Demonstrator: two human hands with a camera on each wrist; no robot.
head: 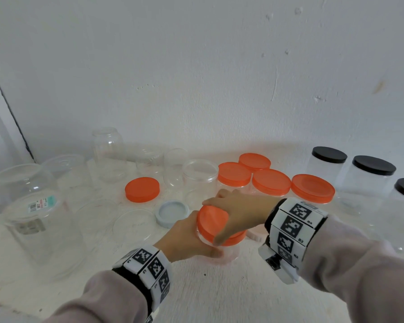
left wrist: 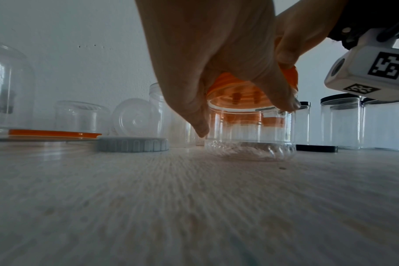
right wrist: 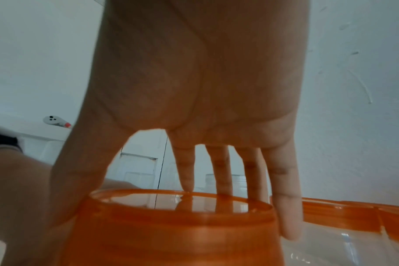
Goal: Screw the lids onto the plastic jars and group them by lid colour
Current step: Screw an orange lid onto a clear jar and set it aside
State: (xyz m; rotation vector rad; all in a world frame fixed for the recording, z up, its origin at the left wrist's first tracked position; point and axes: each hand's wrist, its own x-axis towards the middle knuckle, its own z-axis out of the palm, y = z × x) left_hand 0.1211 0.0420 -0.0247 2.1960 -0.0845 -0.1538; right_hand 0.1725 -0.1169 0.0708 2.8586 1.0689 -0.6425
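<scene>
Right now the orange lid (head: 211, 223) sits on the mouth of the small clear jar (left wrist: 248, 133), which stands on the pale table (head: 219, 294) just in front of me. My right hand (head: 240, 210) is spread over the lid from above, thumb on the near rim and fingers (right wrist: 287, 212) reaching down over the far edge, clamped round it. My left hand (head: 187, 241) is wrapped round the jar's wall just under the lid, holding it.

To do this step well, I judge I should keep the lid level so the threads catch evenly, hold the jar firmly with the left hand, and turn only with the right; the thin wall may flex if I squeeze too hard. Whether the lid is already fully seated I cannot tell.

The jar is short, see-through and ribbed near its base; the lid is translucent orange with a ridged rim.

Behind it stand four jars with orange lids (head: 271, 185) in a cluster, and further right three jars with black lids (head: 373, 165). To the left lie a spare orange lid (head: 142, 189) and a grey lid (head: 172, 212), then several open clear jars (head: 107, 157), one bearing a sticker (head: 42, 203).
</scene>
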